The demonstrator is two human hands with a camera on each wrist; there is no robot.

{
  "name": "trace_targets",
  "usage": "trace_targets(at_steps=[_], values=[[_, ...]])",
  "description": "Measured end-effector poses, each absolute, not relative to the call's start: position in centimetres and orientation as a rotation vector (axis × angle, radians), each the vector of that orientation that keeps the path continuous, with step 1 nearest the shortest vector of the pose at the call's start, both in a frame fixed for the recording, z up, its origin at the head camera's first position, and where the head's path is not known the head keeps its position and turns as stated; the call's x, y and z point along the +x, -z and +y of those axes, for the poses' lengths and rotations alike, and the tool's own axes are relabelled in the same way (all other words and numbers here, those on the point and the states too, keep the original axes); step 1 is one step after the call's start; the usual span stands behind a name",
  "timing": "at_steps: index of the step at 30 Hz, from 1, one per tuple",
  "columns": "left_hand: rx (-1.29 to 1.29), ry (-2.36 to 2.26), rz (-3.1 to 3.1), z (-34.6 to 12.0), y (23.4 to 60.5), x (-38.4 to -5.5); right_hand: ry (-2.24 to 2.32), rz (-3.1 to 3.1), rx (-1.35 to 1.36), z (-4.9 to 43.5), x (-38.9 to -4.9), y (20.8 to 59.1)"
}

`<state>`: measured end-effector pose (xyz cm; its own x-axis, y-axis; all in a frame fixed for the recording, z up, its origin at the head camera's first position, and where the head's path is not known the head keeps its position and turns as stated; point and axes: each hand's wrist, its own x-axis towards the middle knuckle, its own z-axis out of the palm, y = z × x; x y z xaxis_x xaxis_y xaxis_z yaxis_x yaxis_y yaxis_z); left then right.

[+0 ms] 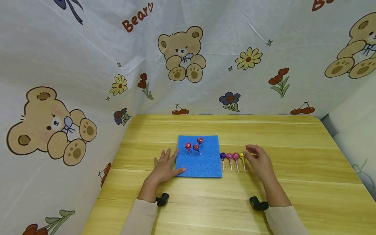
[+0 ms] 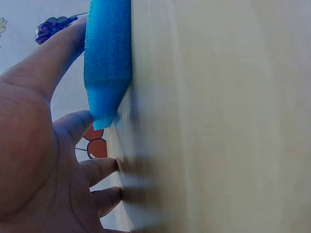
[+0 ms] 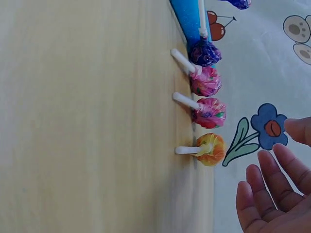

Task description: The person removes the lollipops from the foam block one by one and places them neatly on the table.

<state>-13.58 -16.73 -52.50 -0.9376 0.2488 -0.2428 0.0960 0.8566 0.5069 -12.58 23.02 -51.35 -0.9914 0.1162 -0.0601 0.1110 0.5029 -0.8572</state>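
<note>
A flat blue foam block (image 1: 205, 171) lies on the table, with three wrapped lollipops standing in it, among them a red one (image 1: 188, 146). My left hand (image 1: 164, 168) rests at its left edge, fingers spread and thumb across the near corner; the left wrist view shows the fingertips down by the foam's side. Right of the block lies a row of lollipops: a purple one (image 1: 223, 156), two pink ones (image 1: 229, 156) and a yellow one (image 1: 242, 155). Next to the yellow one hovers my right hand (image 1: 259, 161), fingers loosely bent and holding nothing; the right wrist view shows a gap between them.
The wooden table (image 1: 308, 156) extends around the foam, which has several small holes in its top. A white cloth (image 1: 217, 19) printed with bears and flowers hangs behind and to the left. A black wrist camera (image 1: 258, 204) sits on each wrist.
</note>
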Motion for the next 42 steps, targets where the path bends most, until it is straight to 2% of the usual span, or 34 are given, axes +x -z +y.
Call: trace_targets(at_steps=[24,42], values=[[0.258,-0.727,2.732,-16.7,52.3,-13.5,-1.533,-2.668,0.058,19.6,-13.2,50.7],[0.254,-0.717,2.731,-16.7,52.4,-13.5,-1.637,-2.663,0.148,15.7,-13.6,50.6]])
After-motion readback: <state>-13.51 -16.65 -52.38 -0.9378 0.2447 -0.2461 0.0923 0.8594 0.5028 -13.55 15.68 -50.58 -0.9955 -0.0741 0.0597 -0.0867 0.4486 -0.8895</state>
